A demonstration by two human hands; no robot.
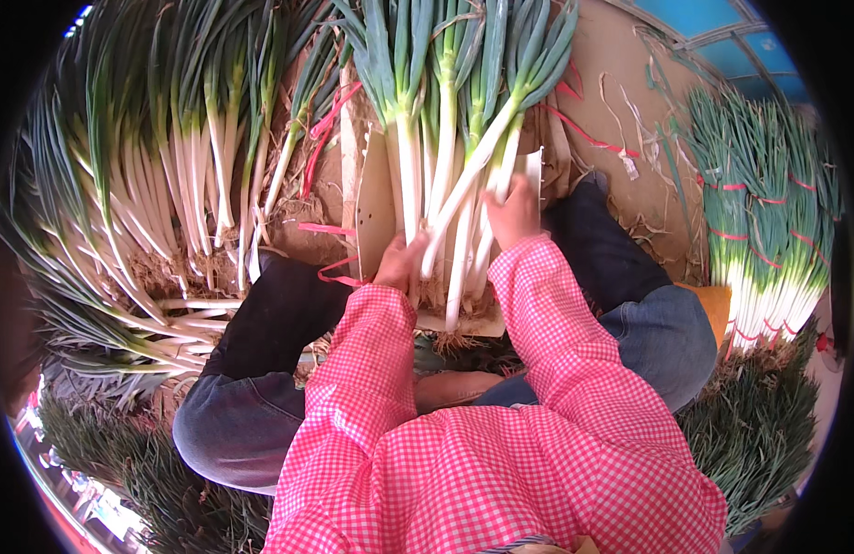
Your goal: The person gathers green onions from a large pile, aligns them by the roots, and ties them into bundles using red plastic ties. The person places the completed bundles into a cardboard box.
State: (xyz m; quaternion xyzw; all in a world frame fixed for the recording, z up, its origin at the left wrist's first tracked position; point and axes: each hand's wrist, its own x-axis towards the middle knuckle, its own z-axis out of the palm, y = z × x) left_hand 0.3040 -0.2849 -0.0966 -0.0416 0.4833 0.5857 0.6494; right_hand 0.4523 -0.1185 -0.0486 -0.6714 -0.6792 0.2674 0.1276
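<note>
Several long green onions (405,166) with white stalks lie side by side in a cream, scoop-like holder (374,201). Their leaves point away from me, and their roots lie towards me. One green onion (473,165) crosses slantwise over the others. My left hand (397,262) is at its lower white end, thumb and fingers closed around it. At the right side of the holder, my right hand (514,213) is slightly blurred, with its fingertips against a white stalk. Whether it grips that stalk is hard to tell.
Loose green onions (191,152) are heaped on the left. Bundles tied with red bands (763,228) stand on the right. Pink-red plastic strips (330,118) lie on both sides of the holder. My bent legs (642,318) flank it. More green tops (752,429) lie beside me.
</note>
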